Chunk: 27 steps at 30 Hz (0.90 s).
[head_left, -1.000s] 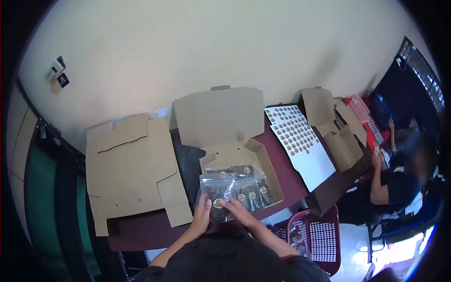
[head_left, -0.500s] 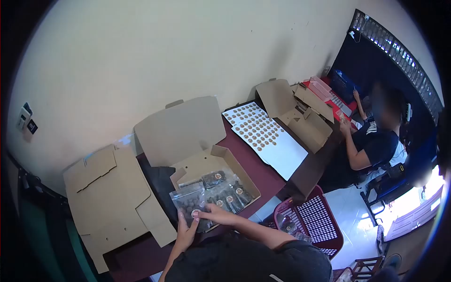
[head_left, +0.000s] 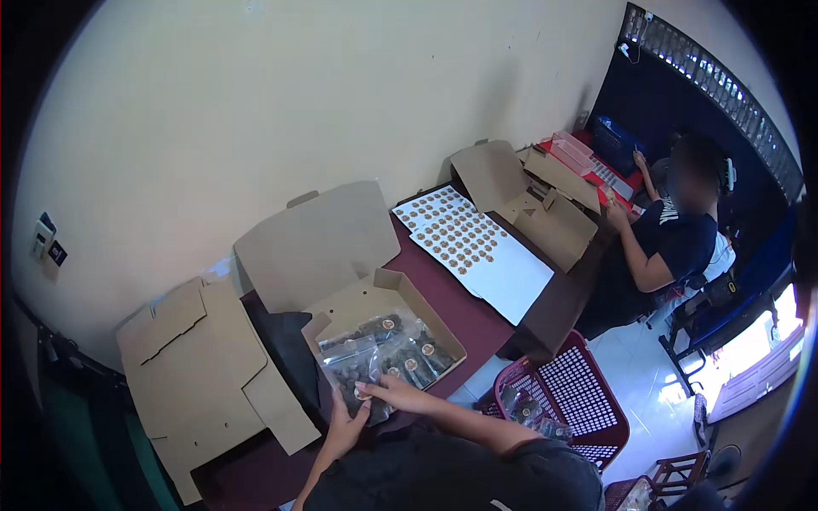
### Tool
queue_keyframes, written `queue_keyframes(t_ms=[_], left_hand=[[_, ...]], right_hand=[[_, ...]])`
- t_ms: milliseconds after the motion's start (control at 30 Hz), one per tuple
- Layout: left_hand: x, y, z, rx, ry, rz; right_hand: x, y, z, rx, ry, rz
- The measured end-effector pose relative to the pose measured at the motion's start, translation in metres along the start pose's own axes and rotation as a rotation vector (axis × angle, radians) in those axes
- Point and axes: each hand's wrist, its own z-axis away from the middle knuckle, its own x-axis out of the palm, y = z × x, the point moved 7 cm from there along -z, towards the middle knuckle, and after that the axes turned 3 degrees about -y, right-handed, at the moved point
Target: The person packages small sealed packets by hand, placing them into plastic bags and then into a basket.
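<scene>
A clear zip-top plastic bag (head_left: 352, 361) with dark, lumpy contents is held at the front edge of an open cardboard box (head_left: 433, 312). My left hand (head_left: 344, 426) grips its lower left side. From the right, my right hand (head_left: 397, 394) closes on the same bag, its thumb against a small round sticker (head_left: 362, 391). Behind it, several similar bags (head_left: 429, 358) with round stickers lie inside the box, whose lid stands raised at the wall. What the bags contain is too small to name.
A white sheet of round stickers (head_left: 511, 277) lies right of the box, before another open cardboard box (head_left: 554, 230). Flattened cardboard (head_left: 200, 366) covers the left. A maroon plastic basket (head_left: 588, 396) with bags stands at lower right. A person (head_left: 682, 234) sits at the far right.
The view has shifted slightly, so the scene sits a little differently. Both hands remain on the bag, the right thumb still by its sticker. The seated person's near hand has lowered slightly.
</scene>
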Motion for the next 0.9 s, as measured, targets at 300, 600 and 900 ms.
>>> queue_keyframes(t_ms=[300, 600, 900], left_hand=[[0.011, -0.003, -0.002, 0.015, 0.01, 0.047], [0.01, -0.017, -0.003, 0.035, 0.046, 0.186], [0.005, -0.017, -0.005, 0.043, 0.017, 0.194]], right_hand=[[-0.008, 0.018, 0.012, 0.042, 0.088, -0.098], [-0.007, 0.018, 0.015, 0.038, 0.094, -0.154], [-0.003, 0.027, 0.007, 0.099, 0.137, -0.248]])
